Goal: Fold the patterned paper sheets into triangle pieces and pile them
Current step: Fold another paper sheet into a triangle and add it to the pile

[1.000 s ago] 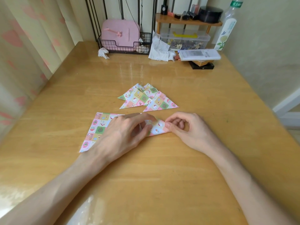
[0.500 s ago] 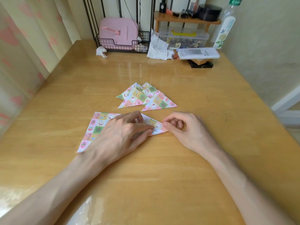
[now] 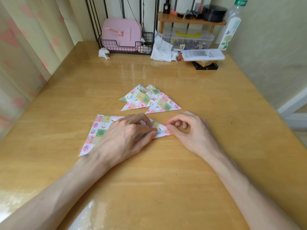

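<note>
The patterned paper sheet (image 3: 99,131) is lying flat on the desk (image 3: 216,146), near the front centre, with its patterned side facing up and its right portion folded over into a pointed flap. The left hand (image 3: 127,138) is resting on the middle of the sheet and covering most of it. Its fingers are bending inward, and the thumb and forefinger tips are closing together on the flap just left of the point. The right hand (image 3: 191,131) is lying on the desk directly beside the flap's right corner. Its fingers are curling loosely toward the palm, and the thumb tip is meeting that corner with the forefinger arching just above it, so the hand is pinching the paper at its outer tip. Neither hand is lifting the sheet off the surface. The finished triangle pieces (image 3: 149,100) are sitting in a loose overlapping pile just behind the sheet, apart from both hands, with their points fanning outward. At the far edge of the desk a wire basket (image 3: 126,47) is holding a pink case (image 3: 121,34), and a crumpled tissue (image 3: 103,53) is lying beside it.
</note>
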